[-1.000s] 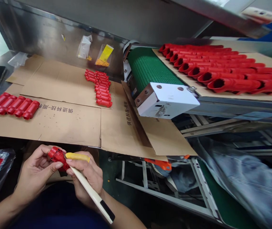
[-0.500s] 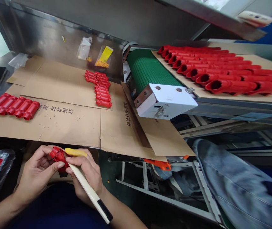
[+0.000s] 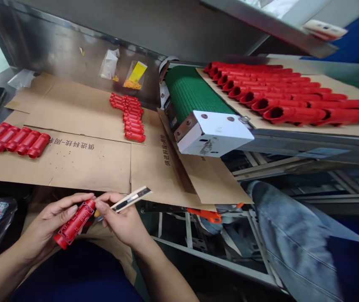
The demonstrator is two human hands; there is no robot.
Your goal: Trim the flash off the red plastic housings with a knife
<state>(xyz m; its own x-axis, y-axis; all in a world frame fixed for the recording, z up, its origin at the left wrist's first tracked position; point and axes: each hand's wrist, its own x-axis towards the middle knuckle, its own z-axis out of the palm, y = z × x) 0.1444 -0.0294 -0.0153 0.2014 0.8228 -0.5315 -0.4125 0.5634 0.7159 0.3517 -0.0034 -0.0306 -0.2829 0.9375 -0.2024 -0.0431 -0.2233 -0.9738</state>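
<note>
Head view: red tube above lap, pinched between thumb and fingers of left hand. In right hand, cream tool, with thumb and forefinger close together at tube's upper end. Better to grip tube firmly, turn it gently, point tool's tip away from fingertips. Hard to make out: tool's tip, right fingers' exact contact, yellow piece, half hidden. Not visible: tube's underside.
</note>
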